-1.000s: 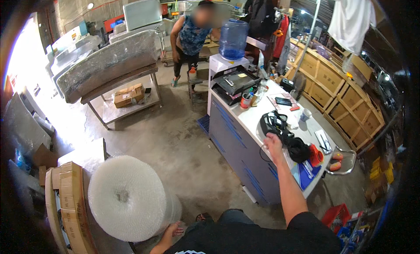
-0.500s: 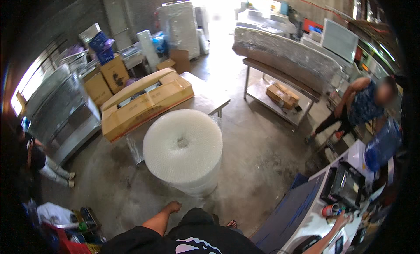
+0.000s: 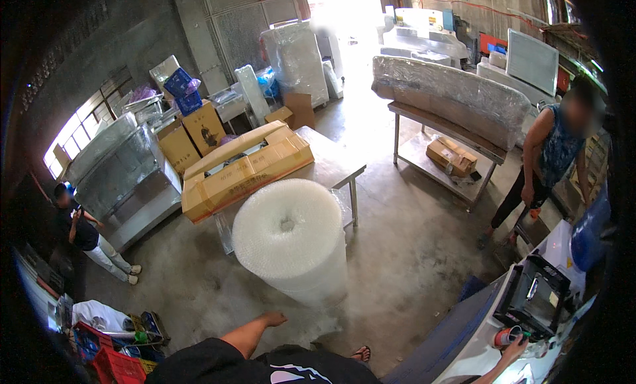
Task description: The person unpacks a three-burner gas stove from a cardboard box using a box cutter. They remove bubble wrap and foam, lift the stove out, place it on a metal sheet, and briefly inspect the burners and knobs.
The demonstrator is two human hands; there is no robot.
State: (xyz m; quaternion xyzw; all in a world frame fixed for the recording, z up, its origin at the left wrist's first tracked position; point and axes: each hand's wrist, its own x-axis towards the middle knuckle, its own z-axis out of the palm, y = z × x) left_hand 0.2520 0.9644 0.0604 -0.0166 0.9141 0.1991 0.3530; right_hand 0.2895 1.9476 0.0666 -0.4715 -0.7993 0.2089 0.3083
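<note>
My left hand (image 3: pixel 273 319) hangs over the floor in front of a tall upright roll of bubble wrap (image 3: pixel 291 241), apart from it. Its fingers look loosely curled, and nothing shows in them. At the lower right, my right hand (image 3: pixel 514 350) is over a white-topped counter (image 3: pixel 487 337), right beside a red and white can-like container (image 3: pixel 505 337). The fingers of that hand are bent around something small and dark with a bit of green, too small to name. A black box-shaped device (image 3: pixel 535 296) lies just beyond it on the counter.
Behind the roll, a metal table (image 3: pixel 338 160) bears a long opened carton (image 3: pixel 248 175). A wrapped panel (image 3: pixel 450 96) rests on another table. One person (image 3: pixel 556 152) stands at the right, another (image 3: pixel 86 228) at the left. Red crates (image 3: pixel 109 361) sit lower left.
The view has tilted up and turned left, so the scene sits lower and farther right. My right hand has drawn back toward me beside the red container. The person at the right stands more upright.
</note>
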